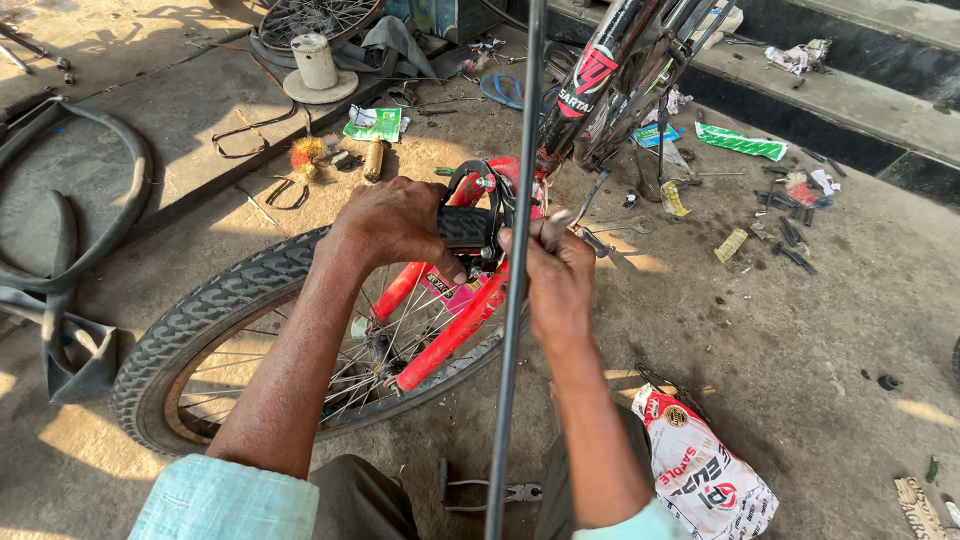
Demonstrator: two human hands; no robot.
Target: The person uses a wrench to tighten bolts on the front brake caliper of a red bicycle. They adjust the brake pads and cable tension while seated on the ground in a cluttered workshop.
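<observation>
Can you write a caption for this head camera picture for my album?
Two hands, left and right, grip the black brake above a red bike's tyre.

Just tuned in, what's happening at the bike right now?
A person works on a red bicycle's front wheel. The left hand rests on the tyre at the black brake caliper; the right hand pinches something small beside it, too small to identify. Pliers and a printed bag lie on the ground nearby.

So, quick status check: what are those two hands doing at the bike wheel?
Left hand clamped over tyre and black brake. Right hand pinching at brake. Thin dark rod crosses view.
</observation>
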